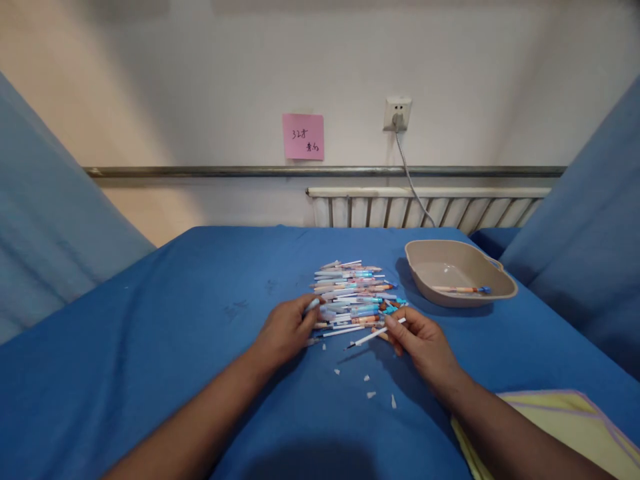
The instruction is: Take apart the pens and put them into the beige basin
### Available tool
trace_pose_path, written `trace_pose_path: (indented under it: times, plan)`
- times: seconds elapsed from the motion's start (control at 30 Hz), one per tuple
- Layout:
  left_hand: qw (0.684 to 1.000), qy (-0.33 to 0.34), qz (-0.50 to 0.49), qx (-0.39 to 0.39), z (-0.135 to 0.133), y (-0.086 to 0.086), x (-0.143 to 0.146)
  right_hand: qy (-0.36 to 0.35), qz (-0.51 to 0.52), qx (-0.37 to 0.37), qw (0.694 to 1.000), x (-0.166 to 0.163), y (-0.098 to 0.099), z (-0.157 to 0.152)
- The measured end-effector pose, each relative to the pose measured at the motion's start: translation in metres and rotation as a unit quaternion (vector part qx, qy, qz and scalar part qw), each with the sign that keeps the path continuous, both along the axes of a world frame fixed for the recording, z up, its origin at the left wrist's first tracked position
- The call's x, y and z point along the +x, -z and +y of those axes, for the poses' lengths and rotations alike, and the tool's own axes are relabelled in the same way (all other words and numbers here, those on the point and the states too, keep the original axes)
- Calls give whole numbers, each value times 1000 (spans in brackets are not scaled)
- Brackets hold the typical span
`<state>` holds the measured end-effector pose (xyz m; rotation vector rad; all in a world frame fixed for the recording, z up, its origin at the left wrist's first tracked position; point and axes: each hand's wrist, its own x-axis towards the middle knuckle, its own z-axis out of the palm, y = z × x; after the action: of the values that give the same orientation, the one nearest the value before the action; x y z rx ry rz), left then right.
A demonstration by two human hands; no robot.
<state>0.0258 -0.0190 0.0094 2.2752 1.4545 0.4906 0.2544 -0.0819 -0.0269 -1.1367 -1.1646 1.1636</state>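
A heap of several pens and pen parts [353,293] lies on the blue cloth [175,347] near the middle. My left hand [285,330] rests at the heap's left edge, fingers closed round a light blue pen piece [313,305]. My right hand [420,340] sits at the heap's right front and pinches a thin white refill [375,335] that points down to the left. Small white caps [370,387] are scattered on the cloth between my two hands.
A beige tray [500,293] stands to the right of the heap with one pen [463,289] in it. A yellow cloth [575,427] lies at the lower right corner. Behind are a radiator [425,210], a wall socket with a cable [398,113] and a pink note [303,136].
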Motion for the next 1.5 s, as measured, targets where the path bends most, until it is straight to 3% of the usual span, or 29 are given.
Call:
trace_pose_path:
  times: [0.13, 0.33, 0.67, 1.3, 1.5]
  plan:
    - [992, 28, 120, 17, 43, -7, 6, 6, 1, -4, 1000, 1, 0, 1]
    - [994, 40, 103, 14, 70, 11, 10, 5, 1, -14, 1000, 2, 4, 3]
    - [991, 92, 98, 3, 69, 16, 0, 2, -22, -17, 1000, 2, 9, 4]
    - [994, 44, 98, 0, 65, 15, -3, -4, -39, -19, 999, 3, 9, 1]
    - [993, 69, 95, 2, 65, 17, -5, -7, -36, -20, 999, 4, 9, 2]
